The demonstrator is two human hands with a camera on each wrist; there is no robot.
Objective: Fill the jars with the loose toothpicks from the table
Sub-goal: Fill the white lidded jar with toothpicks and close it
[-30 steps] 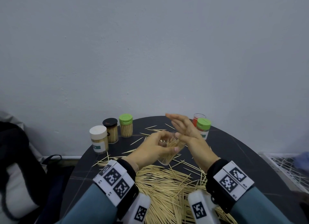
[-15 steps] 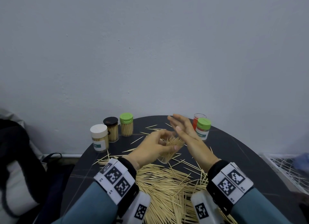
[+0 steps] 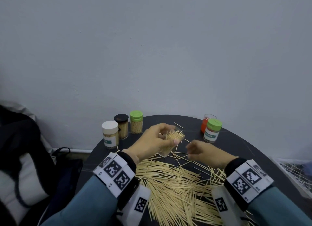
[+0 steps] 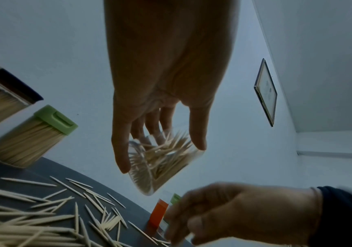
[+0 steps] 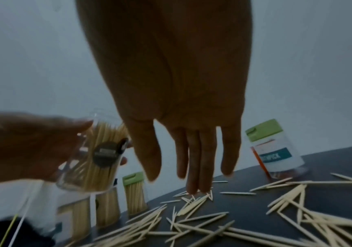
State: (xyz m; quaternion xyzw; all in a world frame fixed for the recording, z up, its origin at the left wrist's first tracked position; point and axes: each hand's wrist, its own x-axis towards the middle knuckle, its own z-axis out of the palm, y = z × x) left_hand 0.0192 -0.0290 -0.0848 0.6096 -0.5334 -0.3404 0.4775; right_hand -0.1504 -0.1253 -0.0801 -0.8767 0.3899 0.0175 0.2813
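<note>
My left hand (image 3: 166,138) grips a clear lidless jar (image 3: 173,140), tilted and held above the round dark table (image 3: 253,151). The jar is partly filled with toothpicks whose tips stick out of its mouth. In the left wrist view my fingers and thumb wrap the jar (image 4: 162,162). My right hand (image 3: 194,150) is low to the right of the jar and holds nothing. Its straight fingers (image 5: 194,175) point down, with tips just above loose toothpicks (image 5: 194,202). A big pile of loose toothpicks (image 3: 177,185) covers the near part of the table.
Three full closed jars stand at the back left: white lid (image 3: 110,134), black lid (image 3: 121,127), green lid (image 3: 136,123). At the back right are a green-lidded jar (image 3: 211,131) and a red lidless one (image 3: 206,123). A dark bag (image 3: 25,158) lies left, a wire rack (image 3: 297,171) right.
My right hand has left the jar's mouth and dropped to the toothpicks on the table. My left hand still holds the jar, tilted a little higher.
</note>
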